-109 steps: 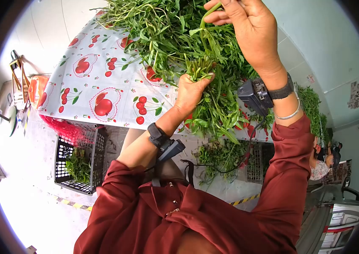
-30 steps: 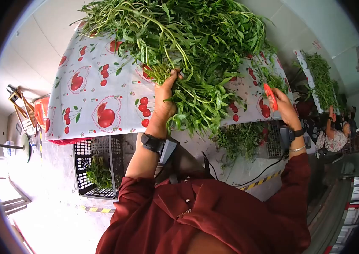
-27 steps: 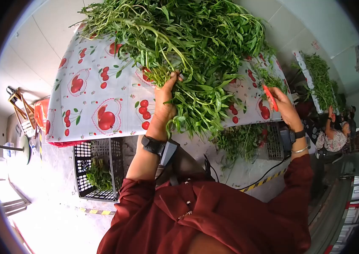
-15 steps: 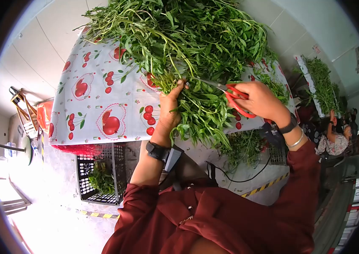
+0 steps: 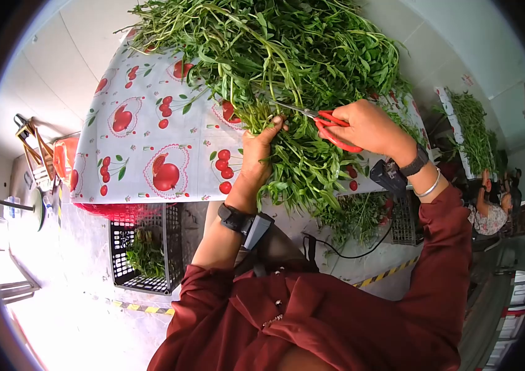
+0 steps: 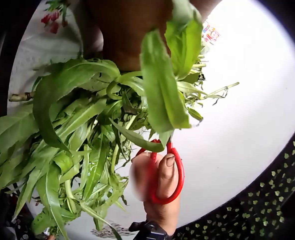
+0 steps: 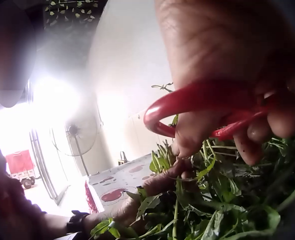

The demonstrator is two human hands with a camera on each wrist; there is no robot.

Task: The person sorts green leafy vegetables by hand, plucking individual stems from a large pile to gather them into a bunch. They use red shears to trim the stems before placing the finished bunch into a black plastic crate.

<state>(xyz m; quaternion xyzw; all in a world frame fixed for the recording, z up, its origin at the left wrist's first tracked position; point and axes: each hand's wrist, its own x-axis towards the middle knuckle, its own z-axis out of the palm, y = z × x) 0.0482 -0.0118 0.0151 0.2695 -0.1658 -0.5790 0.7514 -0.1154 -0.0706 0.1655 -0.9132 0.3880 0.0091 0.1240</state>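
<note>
In the head view my left hand (image 5: 257, 154) grips a bunch of leafy greens (image 5: 312, 170) near its stem ends (image 5: 254, 117), with leaves hanging over the front table edge. My right hand (image 5: 374, 128) holds red-handled scissors (image 5: 344, 143), fingers through the loops. Their blades point left and reach the stems just above my left thumb. In the left wrist view, leaves cover the blades, while the red loops of the scissors (image 6: 180, 185) show below. The right wrist view shows a red loop (image 7: 162, 110) close up, with my left hand (image 7: 122, 207) behind it among the greens.
A large heap of greens (image 5: 299, 46) covers the back of the table, on a cherry-print tablecloth (image 5: 151, 133). Black crates (image 5: 173, 247) with greens stand below. Another heap (image 5: 469, 123) lies at far right, near another person (image 5: 488, 213). A cable (image 5: 355, 255) hangs beneath the table.
My right hand, earlier raised with a stem, then took the scissors at the table's right side and brought them left to the bunch. My left hand keeps its grip on the bunch.
</note>
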